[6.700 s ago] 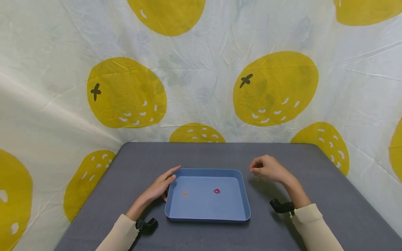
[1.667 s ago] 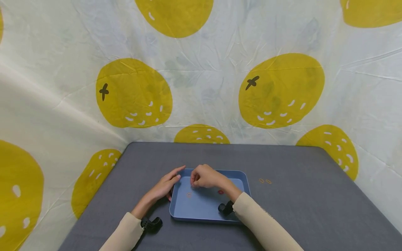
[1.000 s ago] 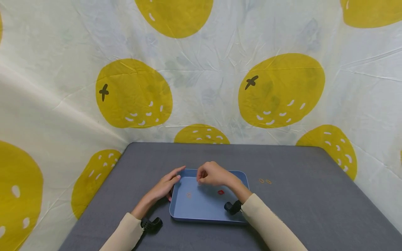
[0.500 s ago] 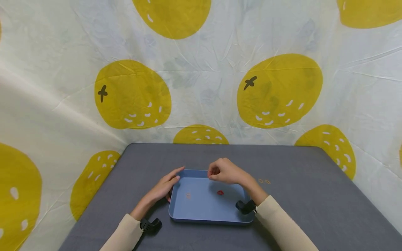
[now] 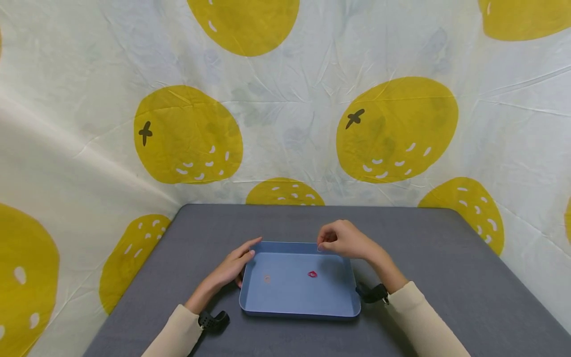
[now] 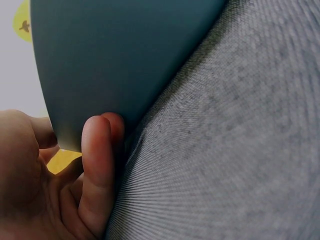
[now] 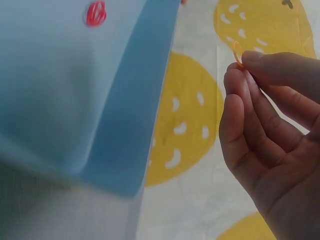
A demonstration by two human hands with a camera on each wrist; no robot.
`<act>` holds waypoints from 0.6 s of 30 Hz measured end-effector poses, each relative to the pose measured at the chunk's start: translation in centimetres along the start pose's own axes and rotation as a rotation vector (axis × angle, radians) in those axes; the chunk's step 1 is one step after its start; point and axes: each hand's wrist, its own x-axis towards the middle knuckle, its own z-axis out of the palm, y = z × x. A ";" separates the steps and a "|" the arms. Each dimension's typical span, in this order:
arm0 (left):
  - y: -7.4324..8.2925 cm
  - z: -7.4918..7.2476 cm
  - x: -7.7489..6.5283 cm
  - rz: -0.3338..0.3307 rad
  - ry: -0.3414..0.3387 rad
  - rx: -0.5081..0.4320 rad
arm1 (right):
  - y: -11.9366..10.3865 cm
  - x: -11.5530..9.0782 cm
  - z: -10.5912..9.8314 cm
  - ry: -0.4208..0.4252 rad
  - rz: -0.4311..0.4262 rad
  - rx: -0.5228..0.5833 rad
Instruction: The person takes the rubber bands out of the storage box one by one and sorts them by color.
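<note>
My left hand [image 5: 227, 267] holds the left end of a blue tray [image 5: 299, 308], thumb at the rim. In the left wrist view, its fingers [image 6: 97, 165] press against the outer wall of the tray. Over the tray's far right part, my right hand [image 5: 345, 239] pinches a small orange rubber band [image 7: 237, 54] between thumb and fingertips. A red rubber band [image 5: 312, 273], looped or bunched, lies right of the tray's middle. Toward the left inside the tray is a thin tan rubber band [image 5: 267, 278].
The tray stands on a grey cloth-covered table [image 5: 214, 223]. Behind it hangs a pale curtain [image 5: 285, 134] printed with big yellow fruit. Two orange bands seen earlier right of the tray are now hidden behind my right forearm.
My right hand has risen and moved rightward from the tray's left part, carrying the orange band. Fewer tan bands show in the tray than 6.7 seconds ago. My left hand stays put.
</note>
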 end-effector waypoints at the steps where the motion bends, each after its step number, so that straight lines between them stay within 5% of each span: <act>1: 0.0 0.0 0.0 0.000 -0.001 -0.001 | 0.2 -0.3 -0.3 0.003 0.006 0.005; 18: -0.1 -0.1 0.0 -0.002 -0.001 0.002 | 3.7 -4.4 -3.5 0.077 0.071 -0.014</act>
